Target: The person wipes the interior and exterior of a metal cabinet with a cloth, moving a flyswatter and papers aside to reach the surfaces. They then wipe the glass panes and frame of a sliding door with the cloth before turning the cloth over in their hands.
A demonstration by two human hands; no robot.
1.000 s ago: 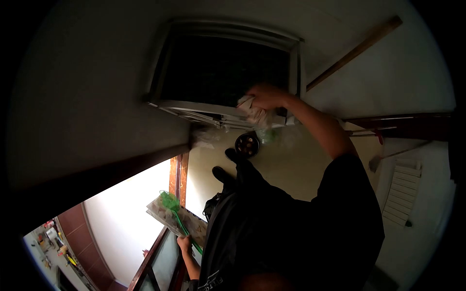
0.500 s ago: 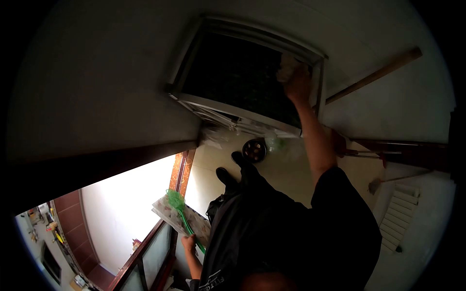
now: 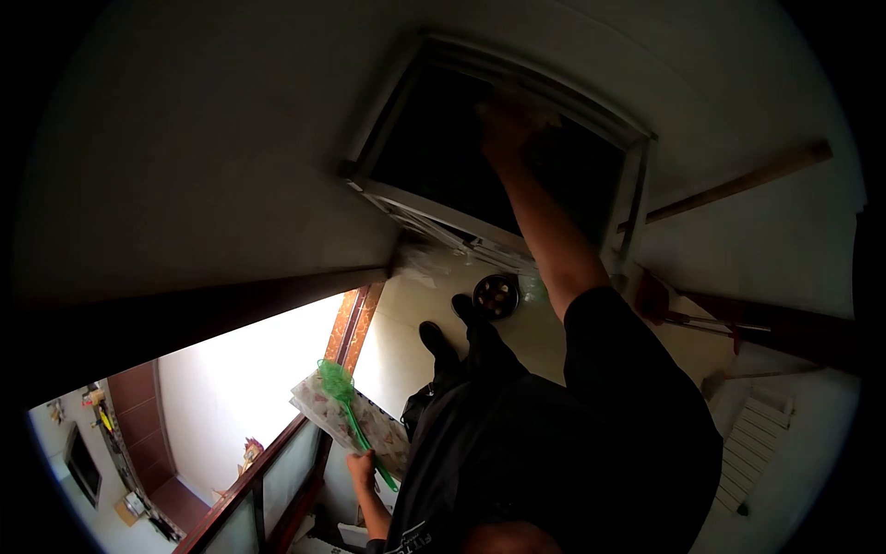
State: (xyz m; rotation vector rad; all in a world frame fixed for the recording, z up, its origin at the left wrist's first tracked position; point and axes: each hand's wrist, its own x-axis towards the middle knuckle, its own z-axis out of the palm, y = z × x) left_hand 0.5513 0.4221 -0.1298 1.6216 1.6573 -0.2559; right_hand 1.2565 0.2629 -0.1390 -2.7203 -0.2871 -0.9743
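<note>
Low at the left, my left hand [image 3: 361, 467] is closed around the handle of a green fly swatter [image 3: 340, 388] with a mesh-like head. The swatter lies over a pale, patterned flat sheet or board [image 3: 314, 406]. My right arm reaches up over a metal-framed rack [image 3: 443, 201] with a dark top. Over that top, my right hand [image 3: 506, 127] is closed on a pale cloth [image 3: 540, 113], dim and smeared by motion. Part of the cloth is hidden by the hand.
A dark round bowl [image 3: 496, 296] with several pieces in it stands on the floor near my shoes [image 3: 434, 337]. A wooden bar [image 3: 738, 182] leans at the right. A white radiator [image 3: 752, 443] is on the right, and a bright window [image 3: 240, 369] with wooden framing on the left.
My right hand has moved left across the dark top with the cloth, from its right corner toward the far middle edge. The view has shifted slightly; my left hand keeps its grip.
</note>
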